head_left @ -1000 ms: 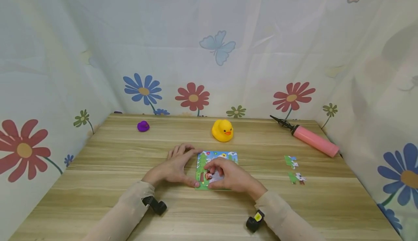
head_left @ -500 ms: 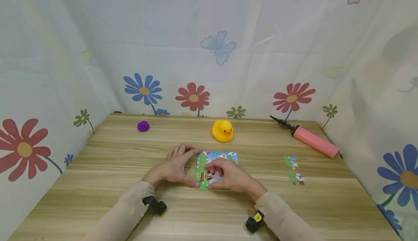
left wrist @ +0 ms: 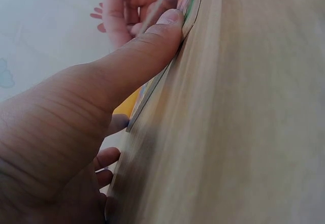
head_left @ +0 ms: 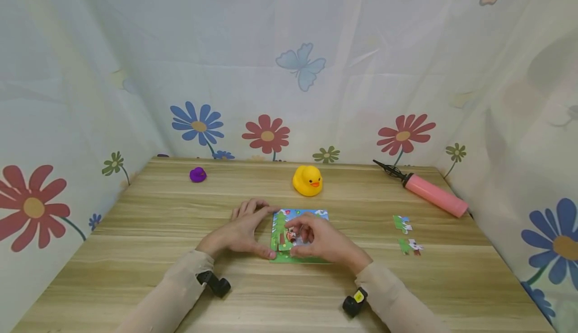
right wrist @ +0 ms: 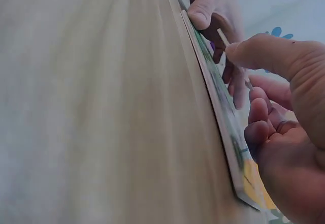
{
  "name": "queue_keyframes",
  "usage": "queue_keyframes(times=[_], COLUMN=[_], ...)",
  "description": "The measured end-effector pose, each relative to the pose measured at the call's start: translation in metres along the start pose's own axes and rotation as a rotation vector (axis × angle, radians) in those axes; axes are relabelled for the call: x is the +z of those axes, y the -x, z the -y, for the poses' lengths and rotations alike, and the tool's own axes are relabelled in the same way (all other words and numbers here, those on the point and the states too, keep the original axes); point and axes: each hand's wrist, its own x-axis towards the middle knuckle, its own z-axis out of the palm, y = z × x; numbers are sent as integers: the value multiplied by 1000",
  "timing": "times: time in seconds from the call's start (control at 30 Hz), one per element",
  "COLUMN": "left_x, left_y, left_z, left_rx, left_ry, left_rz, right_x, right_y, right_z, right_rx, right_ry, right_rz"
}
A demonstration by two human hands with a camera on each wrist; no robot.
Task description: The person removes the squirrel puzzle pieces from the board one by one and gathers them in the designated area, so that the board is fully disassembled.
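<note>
Puzzle piece (head_left: 289,238): a small flat piece with a bit of red on it, tilted up off the puzzle board, pinched in the right hand's fingertips over the board's middle.
Puzzle board (head_left: 281,258): green-edged square with trees and sky printed on it, lying flat on the desk near the middle of the front edge.
Right hand (head_left: 322,240): thumb (right wrist: 264,54) and forefinger closed on the piece's edge; the other fingers curl under, just above the board.
Left hand (head_left: 239,232): lies flat just left of the board, fingers relaxed; its thumb (left wrist: 152,43) presses on the board's near-left edge and steadies it.
Step in hand: I'd say the piece is being fitted into its slot, raised at an angle and not yet seated.
Next move calls for: lining the piece's tabs with the gap, lowering it flat and pressing, while the left thumb keeps the board from sliding.
Loose pieces (head_left: 402,223): two more lie well apart towards the desk's right edge.
Rubber duck (head_left: 308,180): yellow, just behind the board.
Pink pump (head_left: 433,195): by the far right corner.
Purple lump (head_left: 197,174): towards the far left corner.
</note>
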Motion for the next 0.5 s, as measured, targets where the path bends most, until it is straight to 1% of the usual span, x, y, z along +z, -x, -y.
queue_keyframes(times=[0.17,0.37,0.5], left_x=[-1,0,1], left_y=[0,0,0], left_z=[-1,-1,1], left_rx=[-4,-10,-19], left_ry=[-1,-8,-15], left_rz=[0,6,5], right_x=[-15,-38,-57], right_y=[0,8,14], right_z=[7,10,12], right_rx=[-32,-49,-47], right_ry=[-39,-35,-11], right_rz=[-29,-82,-112])
